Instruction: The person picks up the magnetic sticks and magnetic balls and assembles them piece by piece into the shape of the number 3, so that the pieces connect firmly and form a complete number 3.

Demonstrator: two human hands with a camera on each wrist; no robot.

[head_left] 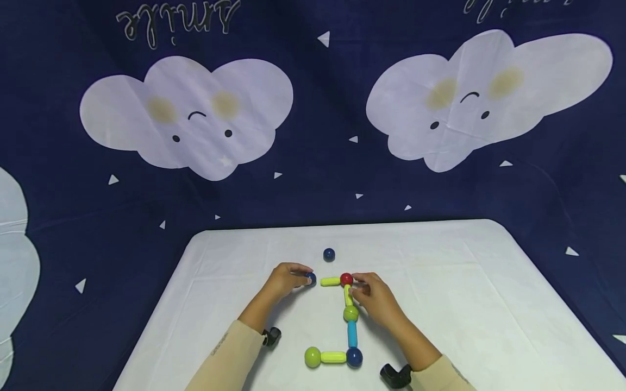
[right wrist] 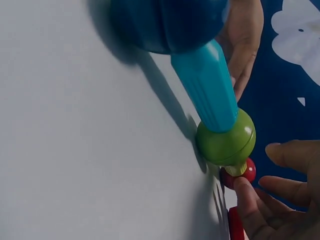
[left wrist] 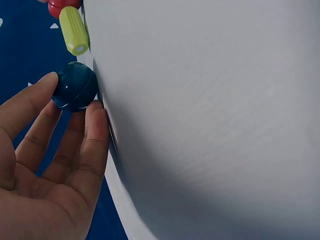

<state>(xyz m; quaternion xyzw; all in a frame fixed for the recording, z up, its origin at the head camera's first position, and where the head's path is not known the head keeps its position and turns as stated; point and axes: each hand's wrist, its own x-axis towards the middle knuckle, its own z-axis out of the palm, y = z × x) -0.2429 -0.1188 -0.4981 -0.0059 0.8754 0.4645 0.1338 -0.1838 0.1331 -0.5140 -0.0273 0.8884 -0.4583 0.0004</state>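
My left hand [head_left: 288,279] pinches a dark blue ball [left wrist: 75,87] between thumb and fingertips, just left of a yellow-green rod [head_left: 330,282]. That rod's other end meets a red ball [head_left: 346,279]. My right hand [head_left: 376,296] lies beside the red ball and a second yellow-green rod [head_left: 348,296]. In the right wrist view its fingers are spread, one fingertip [right wrist: 243,186] right at the red ball. From there the chain runs toward me through a green ball [head_left: 350,313], light blue rod [head_left: 352,334], blue ball [head_left: 354,357], yellow-green rod [head_left: 333,357] and green ball [head_left: 313,357].
Another dark blue ball [head_left: 329,254] lies loose toward the table's far side. A red piece [right wrist: 236,223] shows below my right fingers in the right wrist view. The white table [head_left: 464,304] ends at a dark blue cloth [head_left: 323,108] with clouds.
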